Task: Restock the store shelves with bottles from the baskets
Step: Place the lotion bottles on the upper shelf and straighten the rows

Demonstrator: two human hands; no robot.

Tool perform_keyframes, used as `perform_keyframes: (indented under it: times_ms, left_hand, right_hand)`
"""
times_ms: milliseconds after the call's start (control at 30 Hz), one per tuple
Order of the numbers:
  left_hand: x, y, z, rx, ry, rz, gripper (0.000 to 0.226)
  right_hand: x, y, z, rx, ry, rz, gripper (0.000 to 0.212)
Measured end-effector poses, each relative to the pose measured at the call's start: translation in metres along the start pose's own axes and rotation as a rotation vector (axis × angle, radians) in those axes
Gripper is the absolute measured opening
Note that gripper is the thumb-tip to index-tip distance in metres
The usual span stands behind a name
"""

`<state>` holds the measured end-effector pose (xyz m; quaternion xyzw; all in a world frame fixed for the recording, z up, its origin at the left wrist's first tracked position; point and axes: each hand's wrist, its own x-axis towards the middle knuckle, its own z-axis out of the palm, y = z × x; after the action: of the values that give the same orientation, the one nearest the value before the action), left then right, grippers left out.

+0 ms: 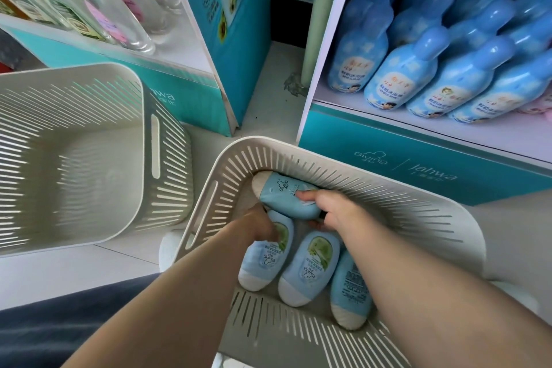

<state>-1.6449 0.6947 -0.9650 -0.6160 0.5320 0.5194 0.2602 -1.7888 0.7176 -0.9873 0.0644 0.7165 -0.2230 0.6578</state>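
Item 1: slotted cream basket (358,164), on the floor (265,92) in front of the right-hand shelf (418,170). Contents: four pale blue "Giving" lotion bottles with white caps, all lying down.
- Crosswise bottle (283,191): at the far end of the basket, cap toward the left wall. Held by the right hand (334,212), thumb on its upper face and fingers curled beneath, at the end away from the cap.
- Left bottle (263,266): cap toward the near side, green label up. The left hand (263,225) rests on its far end, fingers bent down onto the label; blurred, so I cannot tell whether it grips or only touches.
- Middle bottle (307,266): just beside the left bottle, same orientation.
- Right bottle (349,287): back label up, partly hidden under the right forearm.

Item 2: second slotted basket (89,104), to the left, near the first.

Item 3: right-hand shelf, teal front panel; rows of blue bottles (442,81) with rounded caps standing on it.

Item 4: left-hand shelf (167,89), teal front; clear bottles (119,9) with pink and green labels.

Item 5: pale green pole (313,24), upright between the two shelves.
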Motion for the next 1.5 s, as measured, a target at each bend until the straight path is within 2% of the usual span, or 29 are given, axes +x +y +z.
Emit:
perform_keyframes:
  times_ms: [100,233,367,533,800,900,1033,1200,1233,1267,1367,1400,1433,1500]
  left_hand:
    - [-0.004,0.002,0.006,-0.028,-0.020,0.019,0.085]
    - [-0.019,0.009,0.007,0.112,-0.014,0.064,0.068]
    - [-0.042,0.013,-0.009,0.247,-0.007,0.038,0.064]
    - [-0.087,0.023,-0.025,0.350,0.048,0.076,0.060]
    - [-0.198,0.041,-0.047,0.538,0.166,0.248,0.056]
    - [-0.245,0.049,-0.054,0.406,0.166,0.287,0.047]
    - [-0.303,0.056,-0.065,0.280,0.150,0.300,0.016]
    - [-0.358,0.053,-0.074,-0.093,0.019,0.354,0.003]
    - [-0.366,0.052,-0.074,-0.144,0.008,0.383,0.007]
    - [-0.372,0.053,-0.073,-0.182,-0.005,0.409,0.010]
    - [-0.384,0.056,-0.070,-0.330,-0.068,0.500,0.002]
    - [-0.385,0.058,-0.072,-0.392,-0.090,0.545,0.006]
    - [-0.386,0.061,-0.074,-0.456,-0.108,0.589,0.012]
    - [-0.391,0.066,-0.076,-0.546,-0.132,0.679,0.014]
  right_hand:
    - [-0.003,-0.002,-0.002,0.018,-0.072,-0.002,0.015]
    - [-0.014,-0.006,-0.002,-0.020,-0.110,-0.036,0.021]
    - [-0.034,-0.008,-0.008,-0.041,-0.104,-0.073,0.022]
    - [-0.087,-0.006,-0.026,-0.049,-0.092,-0.159,0.012]
    - [-0.198,0.006,-0.058,0.036,-0.081,-0.289,0.011]
    - [-0.243,0.017,-0.075,0.102,-0.144,-0.369,0.017]
    - [-0.301,0.028,-0.093,0.201,-0.181,-0.503,0.019]
    - [-0.372,0.031,-0.109,0.422,-0.288,-0.683,0.019]
    - [-0.385,0.030,-0.111,0.463,-0.324,-0.723,0.020]
    - [-0.398,0.027,-0.112,0.505,-0.372,-0.765,0.025]
    - [-0.434,0.011,-0.115,0.582,-0.585,-0.939,0.077]
    - [-0.447,0.003,-0.116,0.580,-0.632,-0.996,0.085]
    - [-0.459,-0.007,-0.117,0.571,-0.639,-1.051,0.085]
    - [-0.482,-0.025,-0.117,0.544,-0.584,-1.130,0.071]
